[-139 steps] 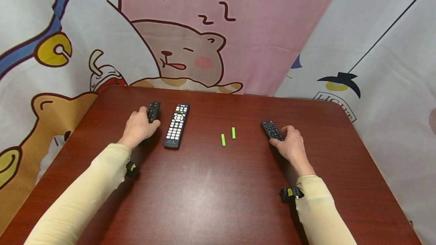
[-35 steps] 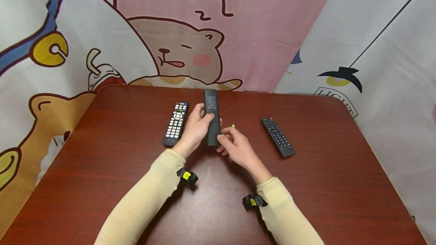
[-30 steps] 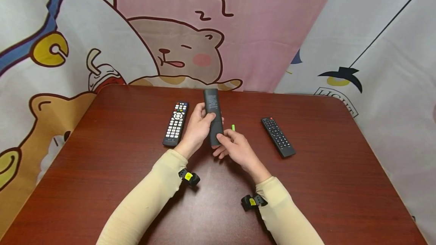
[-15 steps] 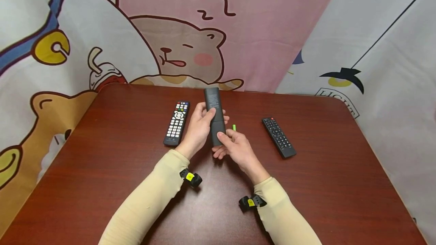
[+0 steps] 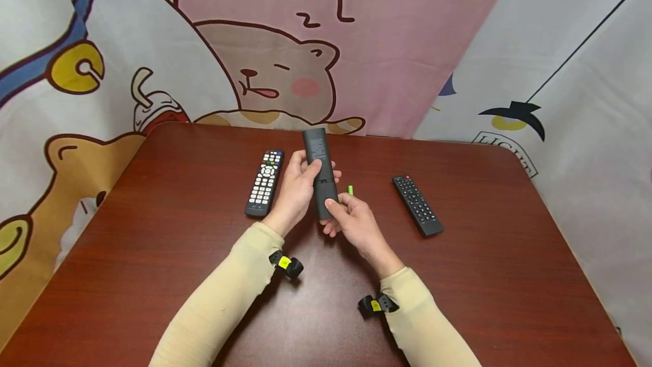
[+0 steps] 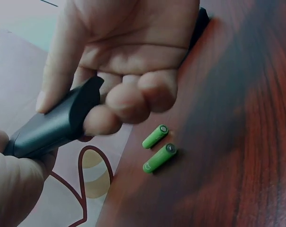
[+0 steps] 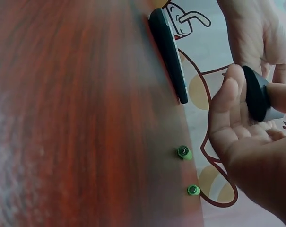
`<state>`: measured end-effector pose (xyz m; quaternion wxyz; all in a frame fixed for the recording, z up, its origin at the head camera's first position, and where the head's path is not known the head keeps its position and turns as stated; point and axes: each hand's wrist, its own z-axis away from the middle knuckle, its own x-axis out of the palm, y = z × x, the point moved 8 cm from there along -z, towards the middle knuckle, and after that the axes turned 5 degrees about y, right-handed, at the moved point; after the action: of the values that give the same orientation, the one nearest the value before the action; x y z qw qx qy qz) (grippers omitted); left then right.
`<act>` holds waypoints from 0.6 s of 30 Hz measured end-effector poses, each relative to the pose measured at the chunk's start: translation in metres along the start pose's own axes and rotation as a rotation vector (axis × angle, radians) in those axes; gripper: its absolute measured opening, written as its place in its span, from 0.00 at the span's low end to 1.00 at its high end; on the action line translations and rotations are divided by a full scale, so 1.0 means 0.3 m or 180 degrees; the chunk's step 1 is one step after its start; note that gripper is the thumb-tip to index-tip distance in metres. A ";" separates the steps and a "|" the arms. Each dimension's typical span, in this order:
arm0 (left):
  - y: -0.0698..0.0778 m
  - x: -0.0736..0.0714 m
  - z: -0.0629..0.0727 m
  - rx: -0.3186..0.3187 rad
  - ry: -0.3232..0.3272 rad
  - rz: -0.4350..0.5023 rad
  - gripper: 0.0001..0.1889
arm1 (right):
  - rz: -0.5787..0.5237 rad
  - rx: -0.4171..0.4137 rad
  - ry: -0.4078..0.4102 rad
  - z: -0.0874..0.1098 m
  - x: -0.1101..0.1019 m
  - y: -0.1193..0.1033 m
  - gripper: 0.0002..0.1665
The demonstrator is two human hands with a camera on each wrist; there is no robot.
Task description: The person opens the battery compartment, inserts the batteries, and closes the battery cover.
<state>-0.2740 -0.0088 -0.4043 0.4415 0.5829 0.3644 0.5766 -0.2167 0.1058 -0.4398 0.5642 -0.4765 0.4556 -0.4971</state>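
Dark grey plastic forms the slim remote control point(image 5: 324, 177), its printed back upward and crossed by a seam, held above the reddish-brown wood-grain surface point(image 5: 178, 197) by the left hand point(image 5: 296, 187), gripping its middle with the thumb on top, and the right hand point(image 5: 357, 222), pinching its near end, thumb uppermost.

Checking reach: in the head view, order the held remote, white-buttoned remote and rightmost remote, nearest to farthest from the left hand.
1. Held remote, in the left hand.
2. White-buttoned remote, left of that hand.
3. Rightmost remote, past the right hand.
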 end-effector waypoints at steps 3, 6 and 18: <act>0.000 -0.011 -0.005 0.0015 0.0084 -0.0060 0.13 | 0.0120 0.0009 0.0104 0.002 -0.008 0.004 0.12; 0.000 -0.019 -0.010 0.0021 0.0140 -0.0096 0.13 | 0.0206 -0.0009 0.0141 0.004 -0.012 0.002 0.12; -0.011 -0.041 -0.025 -0.0039 0.0229 -0.0008 0.15 | 0.0195 -0.0017 0.0144 0.015 -0.010 -0.017 0.21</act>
<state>-0.2820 -0.0184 -0.4120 0.4324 0.5587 0.3772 0.5988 -0.2131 0.1090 -0.4340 0.5674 -0.4524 0.4841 -0.4890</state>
